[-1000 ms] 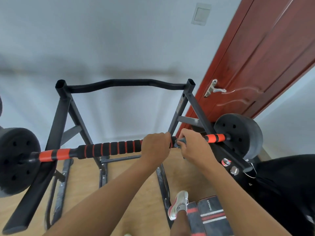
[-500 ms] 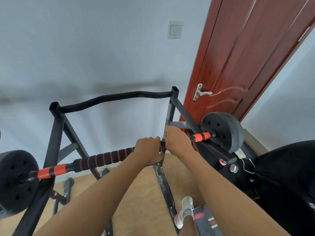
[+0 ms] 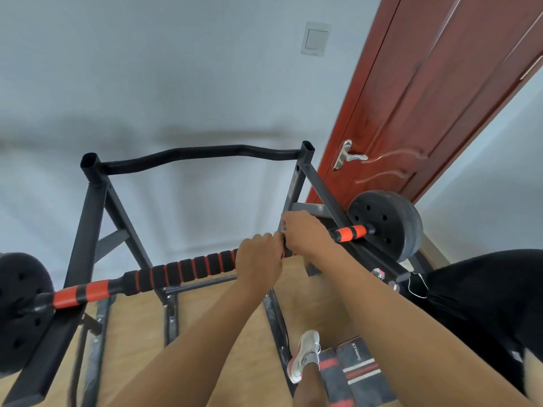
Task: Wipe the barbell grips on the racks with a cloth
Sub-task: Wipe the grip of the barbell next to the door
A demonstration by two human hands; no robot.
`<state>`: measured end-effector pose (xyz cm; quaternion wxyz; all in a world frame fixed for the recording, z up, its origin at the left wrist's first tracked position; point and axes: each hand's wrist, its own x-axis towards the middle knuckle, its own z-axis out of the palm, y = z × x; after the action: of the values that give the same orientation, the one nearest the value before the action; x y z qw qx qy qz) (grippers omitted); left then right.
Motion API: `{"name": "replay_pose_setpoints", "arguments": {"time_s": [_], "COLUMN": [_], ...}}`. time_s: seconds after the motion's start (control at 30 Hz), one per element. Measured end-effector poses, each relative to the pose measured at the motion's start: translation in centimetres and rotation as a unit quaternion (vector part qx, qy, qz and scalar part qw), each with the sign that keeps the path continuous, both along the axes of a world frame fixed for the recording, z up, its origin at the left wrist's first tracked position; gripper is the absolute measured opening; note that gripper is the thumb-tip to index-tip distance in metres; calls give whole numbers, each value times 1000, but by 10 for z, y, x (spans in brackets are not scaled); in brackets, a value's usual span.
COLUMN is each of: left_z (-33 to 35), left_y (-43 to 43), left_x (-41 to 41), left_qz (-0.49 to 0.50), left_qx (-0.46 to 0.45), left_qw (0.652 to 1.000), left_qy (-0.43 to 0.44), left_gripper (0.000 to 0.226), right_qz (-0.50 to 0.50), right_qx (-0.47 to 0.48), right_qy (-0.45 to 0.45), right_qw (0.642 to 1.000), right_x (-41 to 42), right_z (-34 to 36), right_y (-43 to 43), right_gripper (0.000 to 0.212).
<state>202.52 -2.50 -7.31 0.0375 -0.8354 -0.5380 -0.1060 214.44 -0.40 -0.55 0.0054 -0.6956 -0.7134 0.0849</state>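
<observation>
Black foam padding (image 3: 182, 270): working its right end, going by where the hands are. Looking at the barbell (image 3: 85, 292) lying across the rack (image 3: 88, 218), with a plate (image 3: 382, 221) outboard on the right.

Holding the left grip (image 3: 258, 259) wrapped round the bar at the padding's right end, fingers curled over the top. Holding the right grip (image 3: 305, 233) curled round the bar just beside it, touching the left one, close to the rack's right upright.

Seeing only a pale scrap (image 3: 283, 228) at the right fingertips. Probably the cloth, but not confirming, with the rest hidden under the hand.

Progress: not telling wiped from unwiped, no visible difference along the foam. Treating the long left run of padding as possibly pending, plus the orange end sleeves (image 3: 351, 232).
</observation>
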Motion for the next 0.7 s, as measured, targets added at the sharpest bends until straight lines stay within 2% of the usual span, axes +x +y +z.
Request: {"name": "replay_pose_setpoints", "arguments": {"time_s": [0.1,0.17,0.2,0.23,0.27,0.33,0.37,0.47,0.57,0.7], "left_z": [23,37,38,37,34,24,20,11,17,39], "left_y": [20,38,41,42,40,26,17,-1,4,29], "left_x": [0,-5,-7,-8,-7,-6,-6,-3,-2,-13], "left_qz": [3,22,27,25,21,25,28,27,19,-9], "left_qx": [-185,-354,-407,-410,-371,-221,-152,-41,-77,-266], "left_qw": [983,934,911,910,927,975,988,999,996,964], "left_qy": [-7,-46,-57,-56,-46,-15,7,23,33,16], "left_gripper": [25,28,27,25,23,21,19,13,20,23], "right_qz": [-5,-13,-13,-10,-6,-1,1,-2,-3,24], "right_qx": [-8,-11,-15,-14,-9,-5,-12,-52,-62,-45], "right_qy": [27,81,104,113,107,88,77,47,84,107], "right_qw": [1000,997,994,993,994,996,997,998,995,993], "right_x": [12,22,25,26,27,23,20,13,16,24], "right_z": [1,0,-1,0,-1,-2,-1,3,9,10], "right_y": [-6,-11,-12,-13,-11,-5,-2,8,9,3], "right_gripper": [10,6,7,7,7,8,7,13,10,5]}}
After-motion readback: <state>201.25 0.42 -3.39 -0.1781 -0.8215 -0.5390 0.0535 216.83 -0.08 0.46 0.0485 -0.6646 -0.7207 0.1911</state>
